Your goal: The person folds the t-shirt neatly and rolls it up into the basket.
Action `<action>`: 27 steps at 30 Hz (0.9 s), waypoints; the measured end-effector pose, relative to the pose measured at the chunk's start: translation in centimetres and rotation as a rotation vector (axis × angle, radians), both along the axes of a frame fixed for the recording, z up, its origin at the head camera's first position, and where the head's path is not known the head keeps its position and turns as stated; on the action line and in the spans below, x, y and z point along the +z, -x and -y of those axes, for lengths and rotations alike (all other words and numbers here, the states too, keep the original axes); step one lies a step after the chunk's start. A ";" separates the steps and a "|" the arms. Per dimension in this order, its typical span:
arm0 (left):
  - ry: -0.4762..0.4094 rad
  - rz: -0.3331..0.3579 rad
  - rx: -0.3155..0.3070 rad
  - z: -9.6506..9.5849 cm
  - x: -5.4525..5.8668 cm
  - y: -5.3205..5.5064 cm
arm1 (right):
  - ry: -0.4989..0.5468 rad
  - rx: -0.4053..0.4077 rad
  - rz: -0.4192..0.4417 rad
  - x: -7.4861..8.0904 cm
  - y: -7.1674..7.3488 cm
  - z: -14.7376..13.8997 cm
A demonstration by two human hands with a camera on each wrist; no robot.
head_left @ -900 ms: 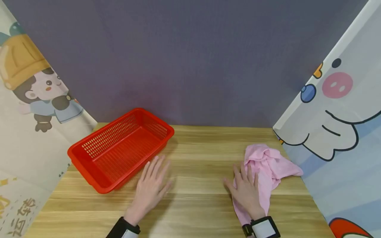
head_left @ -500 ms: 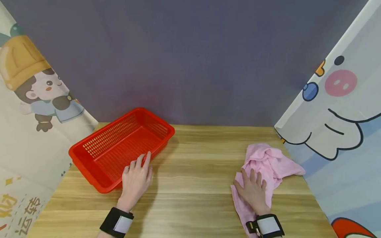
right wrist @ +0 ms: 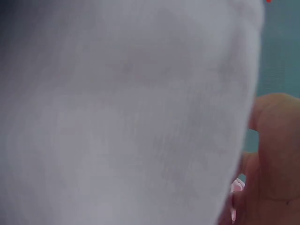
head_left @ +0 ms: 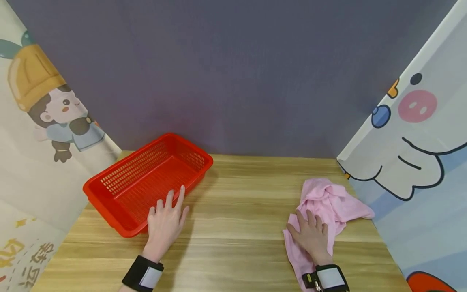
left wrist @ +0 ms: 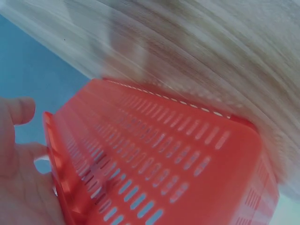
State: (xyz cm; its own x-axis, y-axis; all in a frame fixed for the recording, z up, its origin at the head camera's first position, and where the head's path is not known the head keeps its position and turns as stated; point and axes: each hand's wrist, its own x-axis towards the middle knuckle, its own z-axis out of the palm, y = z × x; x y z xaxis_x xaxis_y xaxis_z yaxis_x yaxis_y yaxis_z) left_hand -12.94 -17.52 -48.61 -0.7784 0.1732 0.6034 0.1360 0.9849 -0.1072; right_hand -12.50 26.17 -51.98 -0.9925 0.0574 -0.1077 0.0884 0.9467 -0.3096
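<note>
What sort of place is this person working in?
Probably a tabletop booth set up for filming, judging by the wood-grain table, the plain dark gray backdrop behind it, and cartoon-printed panels on the left and right.

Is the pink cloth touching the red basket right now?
Apart: the head view shows tabletop between the pink cloth and the red basket.
</note>
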 end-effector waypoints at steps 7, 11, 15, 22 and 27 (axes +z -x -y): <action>-0.047 0.002 0.071 -0.2 0.3 0.1 | -0.004 0.014 -0.038 -0.2 -0.2 -0.3; -0.075 0.024 0.114 0.0 0.6 0.5 | 0.000 0.025 -0.067 -0.3 -0.2 -0.4; -0.102 0.040 0.160 0.3 0.7 0.8 | 0.008 0.036 -0.093 -0.3 -0.2 -0.4; -0.160 0.065 0.234 0.9 1.1 1.7 | 0.027 0.065 -0.117 -0.4 0.0 0.0; -0.217 0.103 0.274 1.1 1.5 2.3 | 0.039 0.076 -0.103 -0.2 -0.1 0.5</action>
State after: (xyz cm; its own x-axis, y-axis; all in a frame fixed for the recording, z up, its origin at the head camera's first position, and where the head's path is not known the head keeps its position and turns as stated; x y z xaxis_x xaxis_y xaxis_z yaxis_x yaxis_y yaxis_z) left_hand -15.21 -18.66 -47.15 -0.8366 -0.1741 0.5193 -0.1373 0.9845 0.1088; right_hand -12.37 25.67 -52.21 -0.9998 -0.0209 -0.0056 -0.0176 0.9367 -0.3496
